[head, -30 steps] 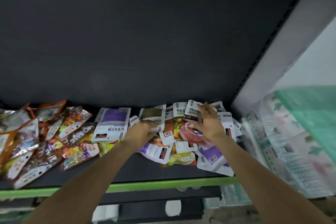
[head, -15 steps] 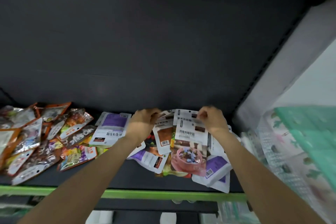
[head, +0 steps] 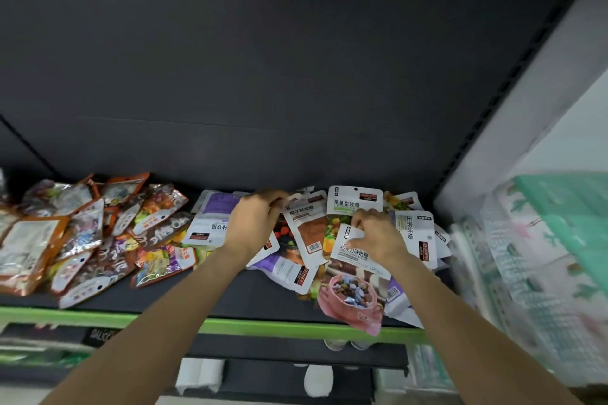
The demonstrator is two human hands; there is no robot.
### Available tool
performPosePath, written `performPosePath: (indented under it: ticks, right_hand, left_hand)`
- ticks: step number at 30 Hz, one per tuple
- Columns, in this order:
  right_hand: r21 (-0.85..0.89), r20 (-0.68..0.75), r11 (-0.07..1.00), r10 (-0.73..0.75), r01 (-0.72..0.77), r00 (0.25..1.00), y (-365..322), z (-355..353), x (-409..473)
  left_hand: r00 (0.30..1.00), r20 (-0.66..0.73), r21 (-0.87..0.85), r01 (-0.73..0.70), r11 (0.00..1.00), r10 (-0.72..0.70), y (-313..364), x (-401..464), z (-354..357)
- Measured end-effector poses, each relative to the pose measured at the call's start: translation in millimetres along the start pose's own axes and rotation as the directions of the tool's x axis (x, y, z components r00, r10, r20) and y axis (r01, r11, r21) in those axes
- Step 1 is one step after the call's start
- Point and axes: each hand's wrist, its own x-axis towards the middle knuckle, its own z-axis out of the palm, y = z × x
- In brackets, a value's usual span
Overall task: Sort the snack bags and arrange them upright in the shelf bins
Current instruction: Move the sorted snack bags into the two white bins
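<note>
While the left hand (head: 255,220) is pinching the top edge of a white-and-brown flat snack pouch (head: 307,231), the right hand (head: 376,235) is gripping a white pouch picturing a pink cup (head: 353,286), both among white pouches heaped on the black, green-edged shelf (head: 230,299), right of scattered orange foil bags (head: 82,233).

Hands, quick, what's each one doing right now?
Left hand: fingers curled on the top edge of a brown-picture bag.
Right hand: pinching the top of the pink-cup bag.
</note>
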Motion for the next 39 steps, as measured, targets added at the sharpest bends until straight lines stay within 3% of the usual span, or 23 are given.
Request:
performPosePath:
  ticks: [5, 13, 19, 27, 39]
  right_hand:
    - [0.23, 0.007, 0.973, -0.012, 0.01, 1.0, -4, -9, 2]
    - [0.315, -0.172, 0.917, -0.198, 0.245, 0.965, -55, -53, -39]
    - [0.265, -0.302, 0.876, -0.321, 0.403, 0.898, -123, -62, -56]
    - [0.204, -0.446, 0.817, -0.414, 0.54, 0.794, -258, -34, -70]
    - [0.229, -0.395, 0.775, -0.479, 0.589, 0.784, -507, 51, -96]
  left_hand:
    - [0.996, -0.059, -0.059, 0.065, 0.996, -0.069, -4, -9, -21]
    - [0.978, -0.205, -0.12, 0.017, 0.993, -0.042, -8, -26, -76]
    - [0.968, -0.249, -0.112, 0.011, 0.994, -0.039, -31, -61, -126]
    - [0.908, -0.415, -0.04, 0.044, 0.998, -0.057, -95, -116, -217]
    - [0.879, -0.465, 0.018, 0.125, 0.992, -0.102, -267, -212, -389]
